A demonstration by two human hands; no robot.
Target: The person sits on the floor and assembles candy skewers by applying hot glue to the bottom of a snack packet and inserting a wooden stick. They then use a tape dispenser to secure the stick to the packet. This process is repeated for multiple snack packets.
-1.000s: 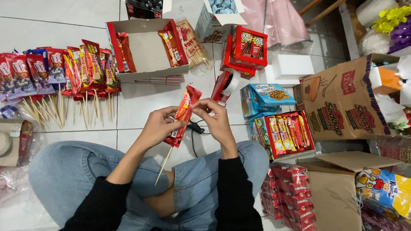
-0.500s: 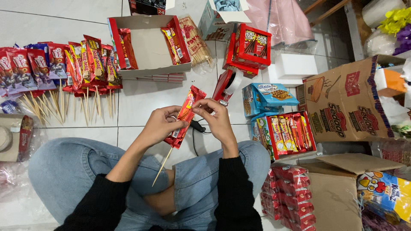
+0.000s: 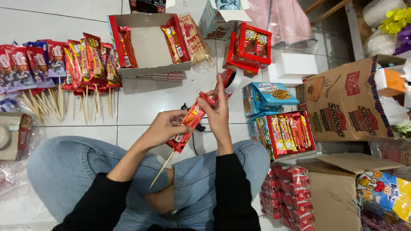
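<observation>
Sitting cross-legged on the white tiled floor (image 3: 141, 102), the person holds a red-and-orange snack packet (image 3: 191, 122) up over the lap, with a thin wooden skewer (image 3: 162, 170) sticking out below its lower end. The left hand (image 3: 165, 127) pinches the lower half of the packet, fingers closed around it and thumb on top; the right hand (image 3: 218, 112) has thumb and forefinger clamped on the upper half, the other fingers raised and spread. Just beyond the right hand stands a roll of tape (image 3: 231, 80).

The packet looks light and thin, a crinkly foil wrapper likely slick under the fingers and easy to crease; whatever bar lies inside could probably snap if bent hard. The skewer seems stiff but slender, and its free tip is pointed, so it is best kept angled away from the legs. A sound hold would be at the flat faces of the packet near where the skewer meets it, so the two do not twist apart.

To the left a row of finished packets on skewers (image 3: 85, 68) lies on the tiles, and an open cardboard tray (image 3: 147, 45) sits ahead.
</observation>
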